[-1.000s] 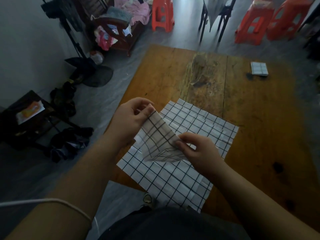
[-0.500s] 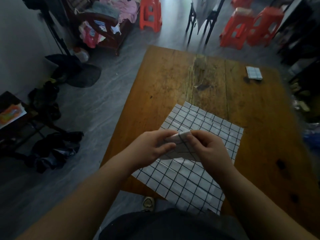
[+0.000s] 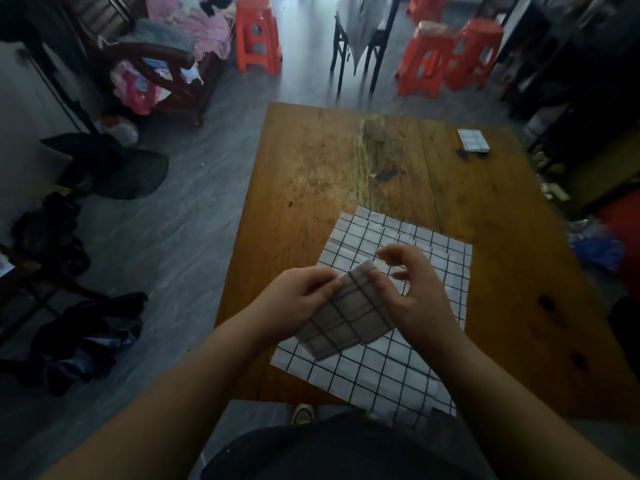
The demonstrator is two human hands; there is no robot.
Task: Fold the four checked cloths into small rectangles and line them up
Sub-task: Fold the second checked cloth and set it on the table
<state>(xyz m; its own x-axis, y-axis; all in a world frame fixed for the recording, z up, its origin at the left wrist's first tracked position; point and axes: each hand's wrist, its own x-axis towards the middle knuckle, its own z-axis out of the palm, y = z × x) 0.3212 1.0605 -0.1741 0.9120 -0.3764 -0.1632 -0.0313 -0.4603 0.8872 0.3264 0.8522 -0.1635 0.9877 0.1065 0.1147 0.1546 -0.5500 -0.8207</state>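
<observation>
Half-folded cloth held between both hands; the row begins far off to the right.

On the tabletop the spread checked cloth lies flat at the near edge. Just above it is the half-folded cloth, its long axis running from your fingertips back toward you and leaning left. Your left hand has a pinching grip on the top-left edge. Your right hand thumbs the top corner, its other fingers loose. The finished rectangle sits well apart, forward and right, nearer your right hand.
</observation>
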